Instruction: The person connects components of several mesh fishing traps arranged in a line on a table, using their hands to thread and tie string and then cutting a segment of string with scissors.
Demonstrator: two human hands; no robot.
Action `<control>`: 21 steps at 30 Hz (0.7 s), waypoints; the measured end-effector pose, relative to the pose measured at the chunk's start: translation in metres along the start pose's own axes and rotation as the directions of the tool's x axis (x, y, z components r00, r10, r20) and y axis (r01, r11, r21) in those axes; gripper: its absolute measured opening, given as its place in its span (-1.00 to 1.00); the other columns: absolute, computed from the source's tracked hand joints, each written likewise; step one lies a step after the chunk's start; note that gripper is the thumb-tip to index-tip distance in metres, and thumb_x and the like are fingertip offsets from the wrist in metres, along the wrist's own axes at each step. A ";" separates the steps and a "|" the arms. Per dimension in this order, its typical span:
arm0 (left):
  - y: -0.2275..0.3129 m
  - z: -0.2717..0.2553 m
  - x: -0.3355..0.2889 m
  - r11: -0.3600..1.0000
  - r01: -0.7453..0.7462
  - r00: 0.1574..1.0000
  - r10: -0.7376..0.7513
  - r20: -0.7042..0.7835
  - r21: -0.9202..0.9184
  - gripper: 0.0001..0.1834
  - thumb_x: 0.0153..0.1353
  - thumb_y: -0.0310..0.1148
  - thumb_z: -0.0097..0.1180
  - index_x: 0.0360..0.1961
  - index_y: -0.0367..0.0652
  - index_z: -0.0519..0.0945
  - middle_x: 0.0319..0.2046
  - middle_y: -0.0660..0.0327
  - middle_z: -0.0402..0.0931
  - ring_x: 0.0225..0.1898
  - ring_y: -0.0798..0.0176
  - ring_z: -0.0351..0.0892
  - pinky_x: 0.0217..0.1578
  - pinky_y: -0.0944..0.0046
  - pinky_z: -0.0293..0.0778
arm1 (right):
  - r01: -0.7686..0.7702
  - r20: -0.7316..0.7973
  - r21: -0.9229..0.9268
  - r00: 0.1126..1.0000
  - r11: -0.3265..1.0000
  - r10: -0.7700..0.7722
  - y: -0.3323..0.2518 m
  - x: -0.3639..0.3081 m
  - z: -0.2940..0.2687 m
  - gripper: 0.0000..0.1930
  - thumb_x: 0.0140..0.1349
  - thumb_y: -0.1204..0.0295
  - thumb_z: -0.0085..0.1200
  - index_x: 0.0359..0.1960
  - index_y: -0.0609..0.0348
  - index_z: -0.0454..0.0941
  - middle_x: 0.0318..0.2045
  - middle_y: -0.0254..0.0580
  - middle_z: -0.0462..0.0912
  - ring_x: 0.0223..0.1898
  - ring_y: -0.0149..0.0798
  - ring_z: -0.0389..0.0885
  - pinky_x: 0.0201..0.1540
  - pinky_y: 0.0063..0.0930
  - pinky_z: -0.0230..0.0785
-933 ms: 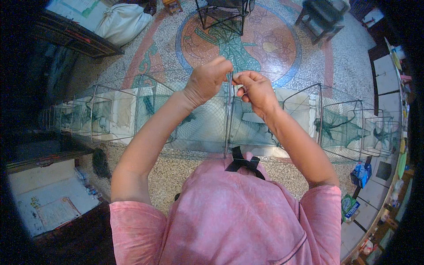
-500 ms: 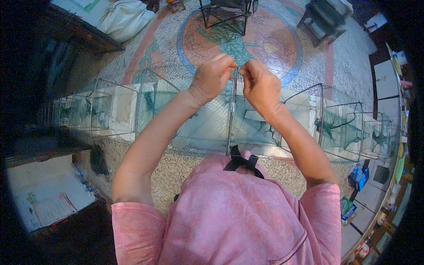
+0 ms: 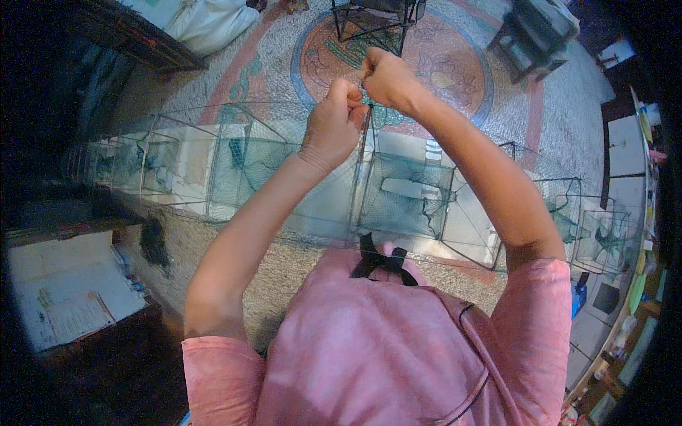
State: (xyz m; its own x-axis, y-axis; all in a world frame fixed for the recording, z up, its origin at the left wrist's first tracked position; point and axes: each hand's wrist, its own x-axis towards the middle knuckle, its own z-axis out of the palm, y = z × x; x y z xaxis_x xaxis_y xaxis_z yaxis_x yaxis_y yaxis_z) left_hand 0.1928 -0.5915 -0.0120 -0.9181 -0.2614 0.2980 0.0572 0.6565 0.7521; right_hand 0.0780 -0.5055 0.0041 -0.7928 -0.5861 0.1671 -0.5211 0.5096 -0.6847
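A long folding net trap (image 3: 406, 192) of green mesh over square wire frames stretches from left to right in front of me. My left hand (image 3: 331, 122) is closed in a pinch at the top corner of a middle wire frame (image 3: 361, 163). Just above and beyond it, my right hand (image 3: 391, 79) is closed too, its fingertips close to those of the left. What the right fingers pinch is too small to make out; it may be a thin strand. Dark, bunched netting shows inside several sections of the trap.
A black metal-framed stand (image 3: 369, 32) is on the patterned floor ahead, with a dark stool (image 3: 529, 39) to its right. A white sack (image 3: 209, 27) lies at the far left. Papers (image 3: 78, 316) rest on a low surface at left. Cluttered shelving (image 3: 632, 334) lines the right.
My right hand has moved up, away and slightly left, off the frame's top. My left hand has shifted slightly down and stays by the frame corner. The view has shifted slightly.
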 end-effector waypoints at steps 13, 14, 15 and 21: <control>0.018 -0.021 -0.009 0.996 0.088 0.995 -0.089 0.047 0.022 -0.77 0.05 -0.57 -0.05 -0.21 -0.22 0.34 -0.32 0.13 0.47 -0.36 0.25 0.54 -0.33 0.29 0.42 | -0.159 0.094 0.704 0.987 0.692 0.131 0.012 0.001 -0.054 -0.81 0.19 0.41 -0.09 -0.29 0.31 0.38 -0.46 -0.16 0.55 -0.56 -0.40 0.52 -0.56 -0.59 0.34; 0.019 -0.030 -0.012 0.996 0.084 0.995 -0.085 0.052 0.017 -0.76 0.05 -0.57 -0.05 -0.20 -0.21 0.35 -0.30 0.15 0.47 -0.35 0.27 0.54 -0.32 0.31 0.42 | -0.151 0.080 0.700 0.988 0.698 0.134 0.010 -0.003 -0.066 -0.81 0.19 0.40 -0.08 -0.28 0.31 0.38 -0.44 -0.16 0.55 -0.55 -0.40 0.52 -0.55 -0.59 0.34; 0.021 -0.040 -0.015 0.997 0.077 0.995 -0.077 0.063 0.012 -0.76 0.06 -0.57 -0.05 -0.19 -0.21 0.35 -0.28 0.17 0.46 -0.34 0.28 0.54 -0.31 0.33 0.41 | -0.142 0.061 0.697 0.988 0.702 0.140 0.009 -0.009 -0.077 -0.80 0.18 0.40 -0.08 -0.27 0.31 0.38 -0.43 -0.16 0.55 -0.55 -0.39 0.52 -0.54 -0.59 0.35; 0.027 -0.101 -0.066 0.982 0.147 0.989 -0.142 0.047 -0.120 -0.78 0.08 -0.58 -0.08 -0.19 -0.23 0.38 -0.25 0.23 0.46 -0.31 0.35 0.53 -0.27 0.40 0.41 | -0.160 0.016 0.687 0.978 0.708 0.206 -0.010 -0.066 -0.120 -0.73 0.19 0.32 -0.04 -0.14 0.20 0.38 -0.29 -0.32 0.52 -0.50 -0.58 0.41 -0.47 -0.75 0.19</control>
State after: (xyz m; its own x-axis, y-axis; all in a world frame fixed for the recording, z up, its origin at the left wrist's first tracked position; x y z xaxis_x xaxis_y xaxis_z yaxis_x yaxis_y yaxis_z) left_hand 0.2942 -0.6280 0.0480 -0.9343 -0.3184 0.1602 -0.0313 0.5212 0.8529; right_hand 0.0973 -0.3965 0.0845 -0.8779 -0.4786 0.0112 -0.0248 0.0221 -0.9994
